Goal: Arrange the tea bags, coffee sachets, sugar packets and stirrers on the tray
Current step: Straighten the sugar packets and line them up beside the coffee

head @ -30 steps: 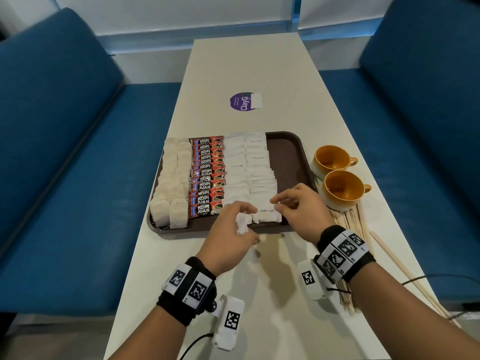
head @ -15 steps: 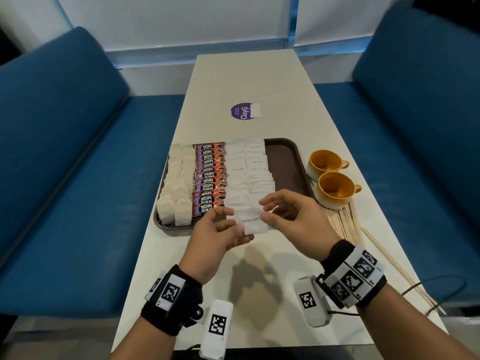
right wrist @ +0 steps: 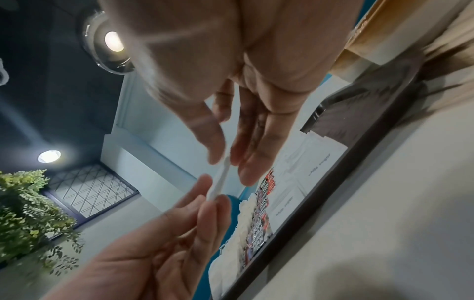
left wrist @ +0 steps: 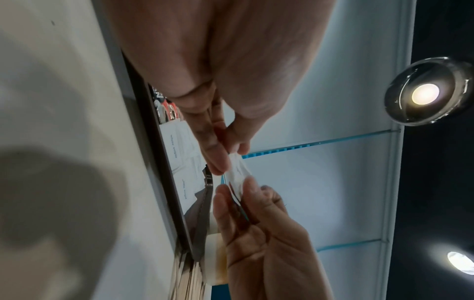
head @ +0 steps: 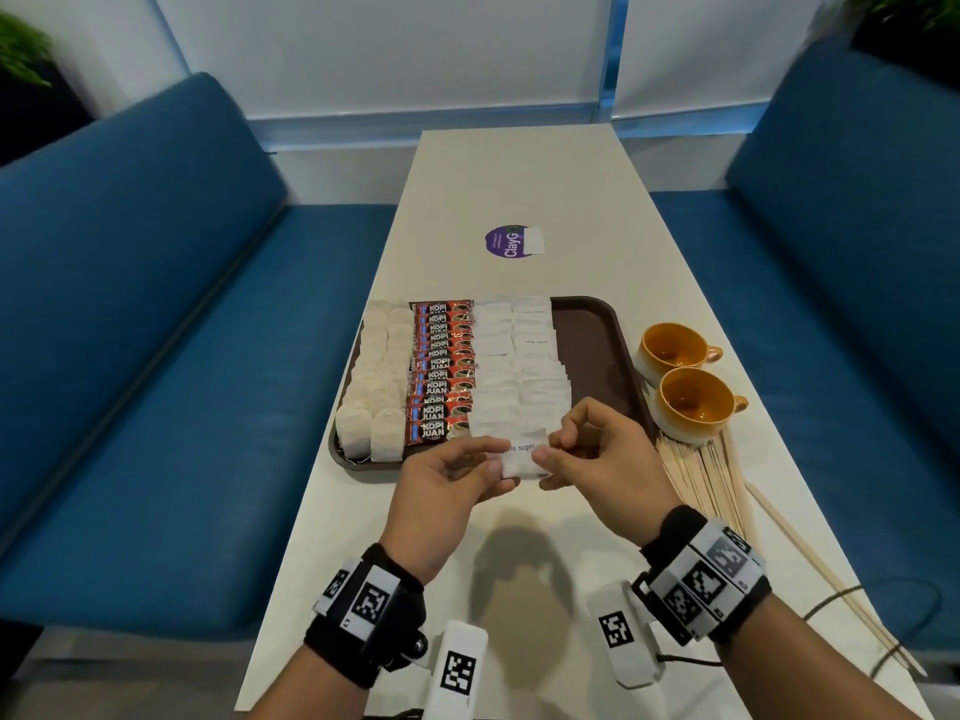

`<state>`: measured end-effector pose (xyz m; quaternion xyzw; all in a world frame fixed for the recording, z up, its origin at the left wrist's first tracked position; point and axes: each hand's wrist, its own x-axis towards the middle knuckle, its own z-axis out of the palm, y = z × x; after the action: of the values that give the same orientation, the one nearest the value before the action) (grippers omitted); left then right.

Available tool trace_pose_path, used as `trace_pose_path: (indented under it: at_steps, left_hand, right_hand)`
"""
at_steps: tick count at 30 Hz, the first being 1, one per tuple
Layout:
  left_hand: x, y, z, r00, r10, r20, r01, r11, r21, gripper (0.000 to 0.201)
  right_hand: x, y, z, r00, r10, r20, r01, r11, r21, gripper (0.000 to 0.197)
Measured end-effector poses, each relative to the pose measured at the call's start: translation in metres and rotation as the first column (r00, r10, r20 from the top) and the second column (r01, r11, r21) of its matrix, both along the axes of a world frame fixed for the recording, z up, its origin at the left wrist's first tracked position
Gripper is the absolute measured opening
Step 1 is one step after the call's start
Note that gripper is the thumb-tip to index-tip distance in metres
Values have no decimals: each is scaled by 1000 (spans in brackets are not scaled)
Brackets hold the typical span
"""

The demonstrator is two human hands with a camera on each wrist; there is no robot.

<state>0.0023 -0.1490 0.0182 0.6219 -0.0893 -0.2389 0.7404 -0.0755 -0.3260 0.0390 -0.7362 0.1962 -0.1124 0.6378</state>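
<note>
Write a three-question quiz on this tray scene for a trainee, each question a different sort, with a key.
1. True or false: the wooden stirrers already lie on the tray.
2. Which item do the left hand and right hand pinch together? A) tea bag B) sugar packet C) coffee sachet
3. Fill in: the coffee sachets sit between the tea bags and the ____ packets.

Key: 1 false, they lie on the table beside the orange cups; 2 B; 3 sugar.
</note>
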Motion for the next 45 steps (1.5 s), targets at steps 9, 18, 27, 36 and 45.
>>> trace_pose_path:
  at_steps: [9, 18, 27, 36, 45]
  left_hand:
    - [43, 4, -13, 955, -89, 283, -17, 936, 352, 24]
    - [59, -6, -24, 882, -207, 423, -106, 787, 607, 17]
    - [66, -10, -28, 822, -328, 465, -131, 686, 716, 7]
    - [58, 2, -39, 639, -519, 568, -140, 648, 749, 14]
    - [52, 4, -40, 629, -576, 523, -140, 577, 804, 50]
  right_hand:
    - [38, 0, -15, 991, 17, -135, -40, 985, -170, 17]
    - [70, 5, -36, 953, 81, -292, -197, 899, -392, 14]
    - [78, -1, -38, 920, 80, -385, -301, 773, -559, 12]
    - [75, -2, -40, 923, 59, -379, -277, 787, -552, 3]
    - [83, -2, -41, 904, 40, -425, -293, 781, -551, 3]
